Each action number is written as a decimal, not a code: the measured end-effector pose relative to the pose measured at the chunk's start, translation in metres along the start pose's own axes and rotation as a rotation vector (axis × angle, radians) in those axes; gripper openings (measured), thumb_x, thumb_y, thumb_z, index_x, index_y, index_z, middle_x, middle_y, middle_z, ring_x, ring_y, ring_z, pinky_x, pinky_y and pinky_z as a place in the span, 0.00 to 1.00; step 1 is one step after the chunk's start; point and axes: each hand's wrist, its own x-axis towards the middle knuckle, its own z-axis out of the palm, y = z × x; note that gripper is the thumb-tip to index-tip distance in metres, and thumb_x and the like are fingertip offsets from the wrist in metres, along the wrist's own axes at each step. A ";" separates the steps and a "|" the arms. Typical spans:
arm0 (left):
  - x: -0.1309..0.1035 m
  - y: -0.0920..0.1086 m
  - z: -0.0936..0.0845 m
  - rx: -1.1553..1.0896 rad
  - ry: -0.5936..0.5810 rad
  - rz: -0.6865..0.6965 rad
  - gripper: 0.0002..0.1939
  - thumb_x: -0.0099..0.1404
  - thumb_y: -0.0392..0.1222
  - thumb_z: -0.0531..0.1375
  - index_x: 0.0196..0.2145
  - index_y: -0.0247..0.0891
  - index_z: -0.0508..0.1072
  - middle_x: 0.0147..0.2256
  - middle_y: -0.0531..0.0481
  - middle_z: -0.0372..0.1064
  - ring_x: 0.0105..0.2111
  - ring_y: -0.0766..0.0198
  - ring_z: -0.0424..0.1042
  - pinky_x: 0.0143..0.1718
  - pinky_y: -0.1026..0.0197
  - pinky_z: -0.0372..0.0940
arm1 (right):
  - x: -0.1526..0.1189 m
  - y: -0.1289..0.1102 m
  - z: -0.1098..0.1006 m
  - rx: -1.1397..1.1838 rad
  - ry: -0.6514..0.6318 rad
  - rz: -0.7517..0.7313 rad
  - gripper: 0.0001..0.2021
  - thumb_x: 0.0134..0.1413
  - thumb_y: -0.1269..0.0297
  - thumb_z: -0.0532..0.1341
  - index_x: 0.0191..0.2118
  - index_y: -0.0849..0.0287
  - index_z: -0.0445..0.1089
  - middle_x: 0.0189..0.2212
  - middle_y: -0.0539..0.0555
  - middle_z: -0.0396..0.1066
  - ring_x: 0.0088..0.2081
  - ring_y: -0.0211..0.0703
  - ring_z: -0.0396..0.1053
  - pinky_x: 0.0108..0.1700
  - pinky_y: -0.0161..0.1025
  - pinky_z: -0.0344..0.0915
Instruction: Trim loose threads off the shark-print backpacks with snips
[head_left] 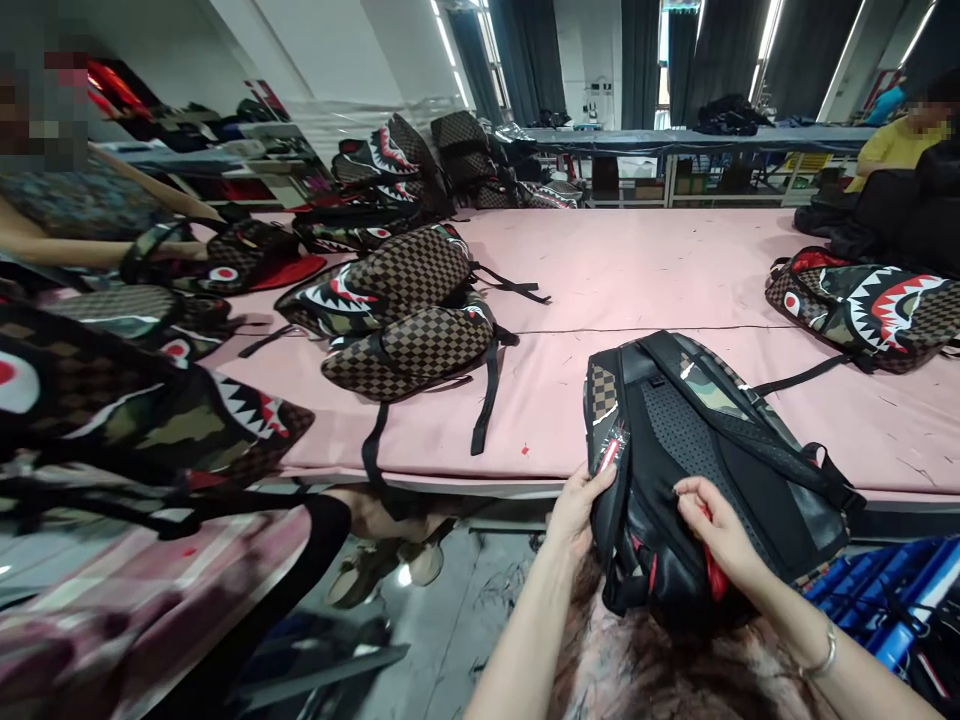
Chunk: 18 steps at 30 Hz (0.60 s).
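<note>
A black backpack (694,440) with checked and camouflage panels lies tilted over the table's front edge, its padded back and straps facing up. My left hand (579,508) is closed on its left side, beside a small red-and-white tag (611,450) in clear plastic. Over the lower part, my right hand (716,530) has its fingers curled and pinched on the backpack near an opening. Red lining (715,575) shows under that hand. What exactly lies between the right fingertips is mostly hidden.
Checked backpacks (412,350) with loose straps lie left of centre on the pink-covered table (637,265). Another shark-mouth backpack (877,310) lies at right. A person (75,215) at left handles a bag; another person (900,145) sits far right. Blue crate-like bars (885,600) stand below right.
</note>
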 end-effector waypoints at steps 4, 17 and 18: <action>-0.002 -0.008 -0.002 -0.049 -0.004 0.001 0.22 0.44 0.35 0.68 0.40 0.35 0.72 0.32 0.49 0.75 0.29 0.65 0.73 0.35 0.64 0.66 | 0.031 -0.013 0.004 -0.042 0.039 -0.078 0.15 0.48 0.52 0.59 0.33 0.60 0.63 0.19 0.45 0.55 0.21 0.33 0.50 0.24 0.32 0.50; 0.001 -0.012 -0.003 -0.107 0.024 0.023 0.20 0.44 0.36 0.68 0.38 0.36 0.72 0.31 0.50 0.75 0.28 0.66 0.73 0.36 0.64 0.66 | 0.032 -0.023 0.018 -0.399 0.170 -0.262 0.10 0.52 0.57 0.58 0.34 0.59 0.65 0.23 0.48 0.64 0.23 0.34 0.59 0.26 0.32 0.56; 0.001 -0.013 -0.003 -0.112 0.023 0.017 0.20 0.44 0.36 0.68 0.38 0.36 0.72 0.31 0.50 0.75 0.28 0.65 0.73 0.36 0.63 0.66 | 0.032 -0.024 0.018 -0.414 0.166 -0.272 0.10 0.52 0.58 0.58 0.34 0.59 0.65 0.23 0.48 0.65 0.23 0.34 0.60 0.26 0.32 0.57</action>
